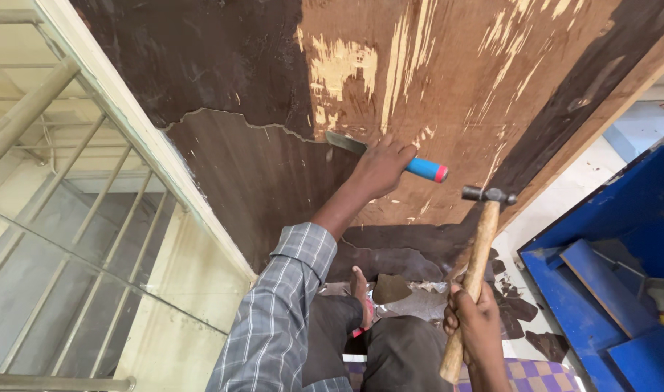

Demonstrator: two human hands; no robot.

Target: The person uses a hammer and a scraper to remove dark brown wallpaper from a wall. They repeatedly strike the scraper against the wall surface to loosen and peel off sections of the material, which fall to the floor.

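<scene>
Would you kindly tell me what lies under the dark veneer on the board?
Where the dark veneer is stripped, reddish-brown board with pale scrapes shows; under the remaining veneer, nothing is visible.

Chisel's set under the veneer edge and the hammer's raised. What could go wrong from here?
1. The left hand grips the chisel close to its blue handle end, so a stray blow from the hammer in the right hand could hit the knuckles.
2. The blade could gouge the board, already scarred pale.
3. Peeled veneer scraps lie beside the bare foot.
</scene>
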